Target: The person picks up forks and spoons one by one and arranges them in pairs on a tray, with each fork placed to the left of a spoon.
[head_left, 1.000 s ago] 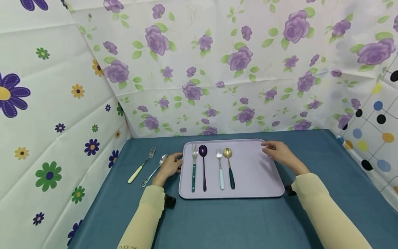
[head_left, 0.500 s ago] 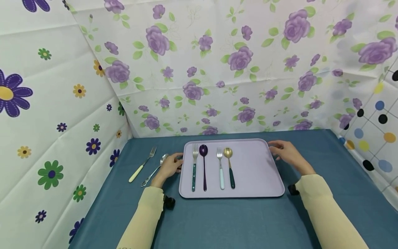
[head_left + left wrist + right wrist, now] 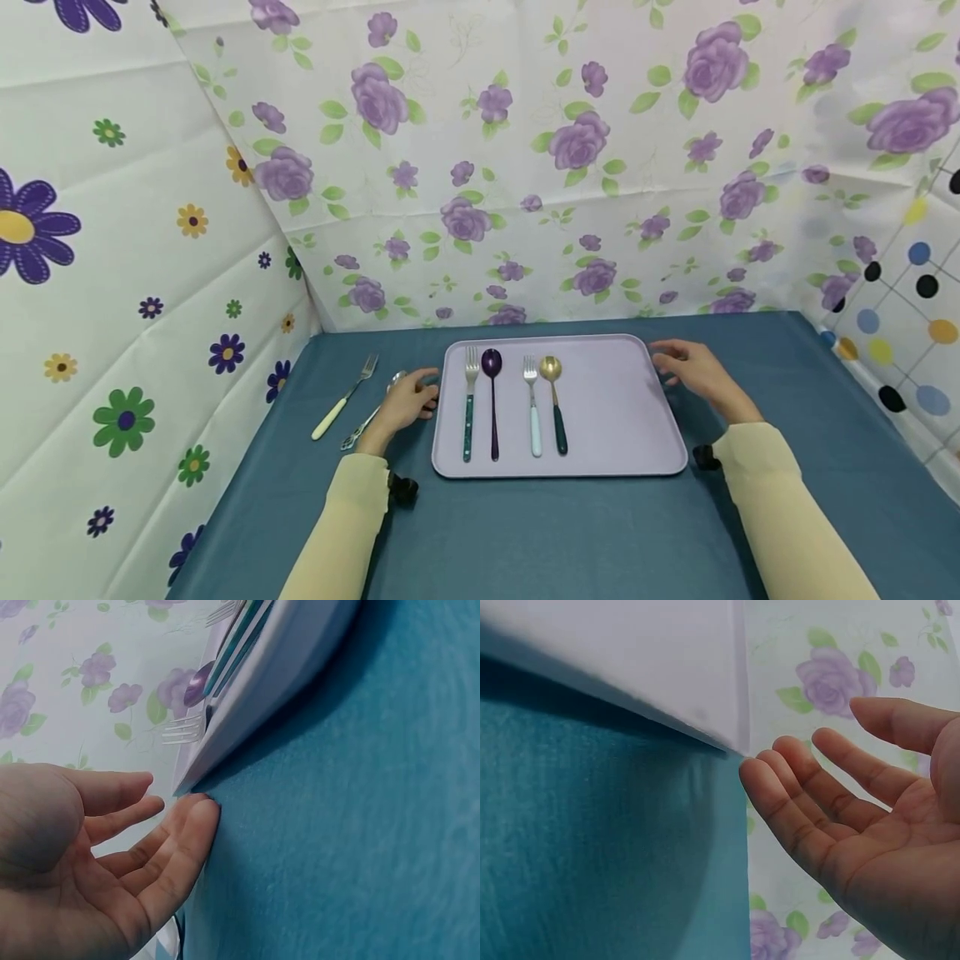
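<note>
A pale lilac tray lies on the blue tablecloth between my hands. On it, side by side, are a fork with a dark green handle, a dark purple spoon, a fork with a pale blue handle and a gold spoon with a green handle. My left hand is by the tray's left edge, fingers loosely bent and holding nothing; its wrist view shows the palm facing the tray. Beyond the right edge, my right hand is relaxed and holds nothing, fingers near the tray corner.
Left of the tray lie a fork with a cream handle and a silver spoon, partly hidden behind my left hand. Floral sheets form a wall behind the table and at both sides.
My right hand has moved right, from over the tray's upper right corner to outside its edge. My left hand has shifted slightly left, off the tray's side. The cutlery stays in place.
</note>
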Motion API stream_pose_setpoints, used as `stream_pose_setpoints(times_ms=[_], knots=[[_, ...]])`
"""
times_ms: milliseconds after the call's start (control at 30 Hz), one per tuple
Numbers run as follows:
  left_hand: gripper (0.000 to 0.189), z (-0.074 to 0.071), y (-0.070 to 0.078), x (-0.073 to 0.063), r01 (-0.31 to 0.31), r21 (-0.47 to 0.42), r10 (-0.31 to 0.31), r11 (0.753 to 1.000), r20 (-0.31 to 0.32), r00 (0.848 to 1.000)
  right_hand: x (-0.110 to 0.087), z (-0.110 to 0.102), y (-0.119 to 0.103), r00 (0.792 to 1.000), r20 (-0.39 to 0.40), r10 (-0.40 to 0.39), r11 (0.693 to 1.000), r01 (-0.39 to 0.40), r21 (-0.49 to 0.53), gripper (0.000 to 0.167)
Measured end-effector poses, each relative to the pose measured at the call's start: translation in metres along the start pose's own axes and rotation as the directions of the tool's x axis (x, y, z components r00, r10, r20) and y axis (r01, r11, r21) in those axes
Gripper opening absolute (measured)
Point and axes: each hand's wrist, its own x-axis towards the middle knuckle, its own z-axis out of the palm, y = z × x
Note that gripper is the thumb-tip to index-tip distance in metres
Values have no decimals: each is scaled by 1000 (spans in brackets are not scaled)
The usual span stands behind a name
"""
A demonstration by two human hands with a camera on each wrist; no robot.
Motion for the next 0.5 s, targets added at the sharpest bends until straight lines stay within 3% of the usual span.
stream_pose_setpoints(times_ms=[500], knots=[[46, -5, 3, -4, 15, 7, -15, 1000, 1, 1000, 0, -1, 11, 1000, -5, 18, 1000, -18, 18, 55]])
